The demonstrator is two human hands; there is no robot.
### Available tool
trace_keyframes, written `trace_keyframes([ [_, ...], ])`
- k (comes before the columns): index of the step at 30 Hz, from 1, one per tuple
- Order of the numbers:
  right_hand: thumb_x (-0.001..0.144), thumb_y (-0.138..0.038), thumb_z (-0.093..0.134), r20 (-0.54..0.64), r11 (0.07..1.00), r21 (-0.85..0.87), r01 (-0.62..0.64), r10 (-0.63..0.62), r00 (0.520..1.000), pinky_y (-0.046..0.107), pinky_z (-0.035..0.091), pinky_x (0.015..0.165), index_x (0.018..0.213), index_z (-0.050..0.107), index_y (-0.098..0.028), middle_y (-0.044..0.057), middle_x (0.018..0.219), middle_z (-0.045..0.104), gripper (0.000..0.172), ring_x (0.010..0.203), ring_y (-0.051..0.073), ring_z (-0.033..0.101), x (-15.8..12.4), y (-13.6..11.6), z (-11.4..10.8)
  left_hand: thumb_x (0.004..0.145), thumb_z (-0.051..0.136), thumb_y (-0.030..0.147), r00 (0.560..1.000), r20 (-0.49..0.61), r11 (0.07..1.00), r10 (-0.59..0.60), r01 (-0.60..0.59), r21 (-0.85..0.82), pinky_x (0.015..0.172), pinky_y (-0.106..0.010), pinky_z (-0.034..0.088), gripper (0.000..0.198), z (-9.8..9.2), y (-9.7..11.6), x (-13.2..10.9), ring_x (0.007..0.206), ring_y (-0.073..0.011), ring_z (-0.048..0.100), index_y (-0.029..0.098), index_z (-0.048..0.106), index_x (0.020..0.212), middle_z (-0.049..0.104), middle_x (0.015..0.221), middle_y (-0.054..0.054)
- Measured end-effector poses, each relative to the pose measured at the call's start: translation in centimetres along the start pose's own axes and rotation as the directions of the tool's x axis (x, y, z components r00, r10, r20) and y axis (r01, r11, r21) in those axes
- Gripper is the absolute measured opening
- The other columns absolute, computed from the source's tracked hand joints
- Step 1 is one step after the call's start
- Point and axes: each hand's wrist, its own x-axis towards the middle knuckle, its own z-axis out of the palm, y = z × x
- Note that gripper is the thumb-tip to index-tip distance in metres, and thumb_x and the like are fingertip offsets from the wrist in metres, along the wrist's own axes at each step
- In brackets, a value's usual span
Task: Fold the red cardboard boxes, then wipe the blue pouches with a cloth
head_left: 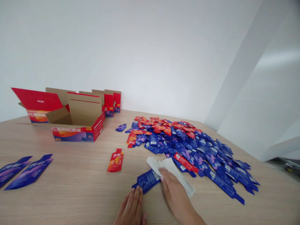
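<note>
A dark blue pouch [147, 182] lies flat on the table in front of me. On its narrow spout end rest the fingertips of my left hand [131, 203], stretched out side by side and pressing from above. My right hand [172, 191] holds a folded white cloth [174, 167] down against the pouch's other end, covering part of it. Its fingers are extended over the cloth, and the thumb is hard to make out. A single red pouch [116, 161] lies to the left of the cloth, apart from both hands.
A big heap of blue and red pouches [185, 145] spreads over the right side of the table [82, 187]. Two blue pouches [31, 172] lie at the left edge. An open carton [73, 133] stands at the back left, with several more cartons [109, 104] behind it by the wall.
</note>
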Motion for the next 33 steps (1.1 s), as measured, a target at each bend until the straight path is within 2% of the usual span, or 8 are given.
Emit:
trace_keyframes([
  [5,0.1,-0.009,0.045,0.077,0.946,0.136,0.293,-0.305,0.949,0.043,0.041,0.124,0.151,0.058,-0.02,0.008,0.155,0.057,0.053,0.145,0.022,0.052,0.3,-3.4,2.2,0.088,0.053,0.029,1.0,0.023,0.999,0.001,-0.001,-0.032,0.093,-0.032,0.051,0.039,0.2,0.1,-0.4,0.11,-0.0198,0.069,0.014,0.075,0.117,0.079,0.119,-0.006],
  [12,0.102,-0.012,0.038,-0.047,0.994,-0.082,-0.074,0.07,0.996,0.051,0.046,0.119,0.144,0.064,-0.009,0.019,0.147,0.063,0.049,0.137,0.031,0.061,-0.1,3.0,0.2,0.087,0.052,0.028,1.0,0.016,1.0,0.0,0.001,-0.02,0.094,-0.032,0.051,0.043,0.3,0.2,-0.5,0.112,-0.0205,0.069,0.013,0.074,0.121,0.077,0.125,-0.007],
  [16,0.107,-0.018,0.037,-0.112,0.994,0.052,0.097,-0.09,0.99,0.047,0.046,0.119,0.151,0.057,-0.014,0.015,0.153,0.058,0.049,0.142,0.026,0.057,0.0,-0.3,0.9,0.084,0.052,0.022,1.0,0.014,1.0,0.011,-0.011,-0.007,0.094,-0.033,0.052,0.044,0.3,0.2,-0.5,0.112,-0.0211,0.07,0.011,0.074,0.12,0.077,0.124,-0.008],
  [20,0.099,-0.008,0.048,-0.001,0.924,0.163,0.345,-0.349,0.937,0.041,0.044,0.122,0.154,0.055,-0.024,0.006,0.154,0.058,0.057,0.144,0.022,0.054,0.2,-3.9,2.5,0.09,0.052,0.029,1.0,-0.005,0.999,-0.014,0.014,-0.045,0.093,-0.032,0.051,0.035,0.3,0.1,-0.5,0.106,-0.0203,0.071,0.015,0.076,0.112,0.08,0.114,-0.007],
  [22,0.096,-0.005,0.05,0.033,0.943,0.131,0.305,-0.311,0.95,0.043,0.042,0.123,0.15,0.059,-0.023,0.007,0.152,0.061,0.058,0.143,0.022,0.056,0.2,-2.8,2.5,0.091,0.052,0.031,1.0,0.003,0.999,-0.016,0.016,-0.052,0.093,-0.032,0.051,0.037,0.3,0.1,-0.5,0.108,-0.0201,0.07,0.015,0.075,0.115,0.079,0.117,-0.007],
  [28,0.1,-0.008,0.034,-0.069,0.996,-0.066,-0.059,0.054,0.996,0.056,0.049,0.115,0.141,0.065,-0.004,0.024,0.141,0.066,0.051,0.132,0.034,0.065,0.2,3.7,-0.4,0.085,0.051,0.025,1.0,0.002,1.0,-0.009,0.009,-0.025,0.095,-0.033,0.05,0.044,0.3,0.2,-0.3,0.112,-0.0211,0.069,0.011,0.073,0.121,0.077,0.124,-0.008],
  [30,0.105,-0.014,0.033,-0.102,0.999,-0.03,-0.025,0.022,0.995,0.052,0.049,0.116,0.144,0.063,-0.008,0.021,0.144,0.065,0.05,0.134,0.03,0.064,0.2,2.7,-0.5,0.085,0.051,0.024,1.0,0.003,1.0,-0.006,0.006,-0.023,0.096,-0.033,0.05,0.044,0.2,0.2,-0.4,0.113,-0.0213,0.069,0.012,0.073,0.121,0.077,0.124,-0.008],
  [33,0.104,-0.012,0.038,-0.101,0.977,0.098,0.189,-0.179,0.979,0.044,0.045,0.121,0.153,0.055,-0.017,0.012,0.154,0.058,0.052,0.144,0.023,0.055,0.4,-1.4,0.9,0.085,0.053,0.024,1.0,0.021,1.0,0.001,-0.001,-0.03,0.097,-0.034,0.05,0.043,0.1,0.2,-0.5,0.114,-0.0218,0.068,0.011,0.073,0.121,0.076,0.126,-0.009],
])
